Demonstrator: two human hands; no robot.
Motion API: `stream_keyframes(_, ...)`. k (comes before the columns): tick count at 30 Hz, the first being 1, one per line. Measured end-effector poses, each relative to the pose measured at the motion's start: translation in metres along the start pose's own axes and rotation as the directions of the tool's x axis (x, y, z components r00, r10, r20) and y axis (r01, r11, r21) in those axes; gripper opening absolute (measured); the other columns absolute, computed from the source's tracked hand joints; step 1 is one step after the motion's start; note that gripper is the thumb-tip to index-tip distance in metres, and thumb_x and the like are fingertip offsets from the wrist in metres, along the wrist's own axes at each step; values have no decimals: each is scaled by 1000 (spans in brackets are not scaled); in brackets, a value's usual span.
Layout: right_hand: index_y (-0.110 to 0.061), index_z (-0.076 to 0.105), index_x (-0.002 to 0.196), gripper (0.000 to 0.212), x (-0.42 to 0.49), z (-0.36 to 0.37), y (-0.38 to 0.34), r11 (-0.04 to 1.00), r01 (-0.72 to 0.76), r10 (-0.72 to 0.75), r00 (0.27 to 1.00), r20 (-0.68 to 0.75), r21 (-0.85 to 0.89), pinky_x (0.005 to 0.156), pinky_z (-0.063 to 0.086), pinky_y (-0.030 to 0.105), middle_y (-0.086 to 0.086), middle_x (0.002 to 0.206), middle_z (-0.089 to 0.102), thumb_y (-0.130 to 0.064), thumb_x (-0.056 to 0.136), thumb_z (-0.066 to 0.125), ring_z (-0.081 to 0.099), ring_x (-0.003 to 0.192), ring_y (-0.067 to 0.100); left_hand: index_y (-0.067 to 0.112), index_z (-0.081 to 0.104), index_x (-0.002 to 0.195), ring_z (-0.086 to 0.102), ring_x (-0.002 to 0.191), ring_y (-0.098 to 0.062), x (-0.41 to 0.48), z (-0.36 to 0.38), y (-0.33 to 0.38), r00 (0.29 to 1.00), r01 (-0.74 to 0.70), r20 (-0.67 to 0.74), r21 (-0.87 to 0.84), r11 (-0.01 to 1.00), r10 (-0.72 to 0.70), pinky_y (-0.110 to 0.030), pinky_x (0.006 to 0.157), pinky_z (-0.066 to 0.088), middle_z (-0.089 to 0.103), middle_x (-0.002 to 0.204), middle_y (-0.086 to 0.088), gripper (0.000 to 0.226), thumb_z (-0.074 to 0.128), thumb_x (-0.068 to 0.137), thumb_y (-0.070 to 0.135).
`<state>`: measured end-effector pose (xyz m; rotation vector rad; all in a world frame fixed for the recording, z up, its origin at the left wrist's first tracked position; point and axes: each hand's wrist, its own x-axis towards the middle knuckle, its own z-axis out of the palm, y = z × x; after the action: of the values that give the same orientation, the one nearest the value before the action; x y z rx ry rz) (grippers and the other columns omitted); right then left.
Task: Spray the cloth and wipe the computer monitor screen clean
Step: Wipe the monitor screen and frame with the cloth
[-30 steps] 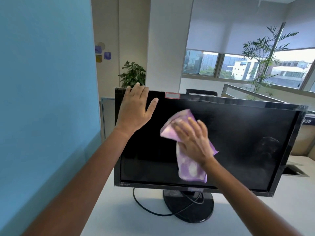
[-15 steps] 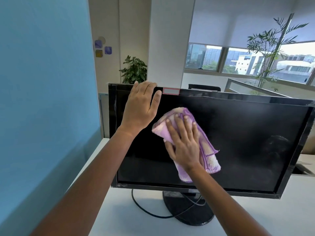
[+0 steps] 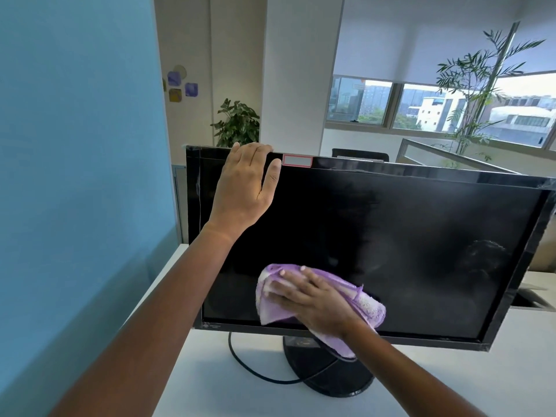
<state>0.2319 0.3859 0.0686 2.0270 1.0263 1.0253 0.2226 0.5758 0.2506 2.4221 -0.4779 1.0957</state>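
A black computer monitor (image 3: 406,236) stands on a white desk, its dark screen showing faint smears. My left hand (image 3: 243,188) holds the monitor's top edge near the left corner, fingers hooked over the rim and thumb on the front. My right hand (image 3: 313,302) presses a purple and white cloth (image 3: 367,308) flat against the lower left part of the screen, fingers stretched out over it. The cloth's tail hangs below the bottom bezel. No spray bottle is in view.
The monitor's round black stand (image 3: 331,377) and a black cable (image 3: 246,365) lie on the white desk (image 3: 210,392). A blue partition (image 3: 75,176) closes off the left side. A cable opening (image 3: 529,302) is cut into the desk at right.
My right hand has slid the cloth down from the upper left middle of the screen to near the bottom bezel. My left hand has stayed on the top edge.
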Motion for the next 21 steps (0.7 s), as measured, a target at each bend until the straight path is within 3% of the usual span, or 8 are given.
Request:
stream_keyframes(4, -26, 42, 136, 62, 4, -22, 55, 969, -230, 240, 964, -114, 88, 115, 11, 43, -5, 140, 49, -20, 75, 46, 32, 136, 20, 2, 49, 122, 45, 120, -28, 4, -1, 9, 1000, 10, 21, 43, 999, -11, -41, 114, 25, 55, 122, -15, 57, 22, 91, 42)
stream_keyframes(10, -16, 32, 140, 53, 18, -42, 133, 893, -404, 447, 838, -312, 197, 118, 5, 39, 3, 144, 31, -31, 90, 42, -1, 145, 16, 3, 45, 127, 41, 127, -26, 9, 8, 25, 994, -60, 100, 83, 995, 51, -39, 117, 15, 52, 129, -13, 58, 25, 92, 46)
stream_keyframes(15, -12, 44, 135, 49, 17, -39, 125, 883, -417, 467, 828, -311, 214, 117, 11, 39, 10, 143, 38, -35, 92, 40, 24, 137, 23, 2, 41, 131, 35, 133, -26, 4, 17, 29, 997, -57, 56, 95, 994, 52, -37, 118, 11, 47, 135, -15, 80, 10, 86, 61)
stream_keyframes(17, -13, 43, 136, 52, 14, -32, 111, 882, -417, 468, 831, -301, 219, 117, 11, 38, 8, 144, 35, -33, 89, 45, 24, 138, 24, 2, 40, 132, 33, 135, -26, 2, 18, 29, 998, -50, 44, 90, 995, 46, -37, 118, 9, 45, 138, -15, 91, 1, 79, 64)
stream_keyframes(21, -18, 38, 139, 56, -1, -17, 76, 887, -382, 440, 868, -228, 260, 117, 13, 39, 4, 146, 32, -30, 86, 48, 25, 139, 24, 2, 40, 132, 33, 135, -26, 3, 23, 28, 999, -31, 40, 92, 995, 27, -38, 120, 10, 45, 138, -16, 81, 6, 87, 61)
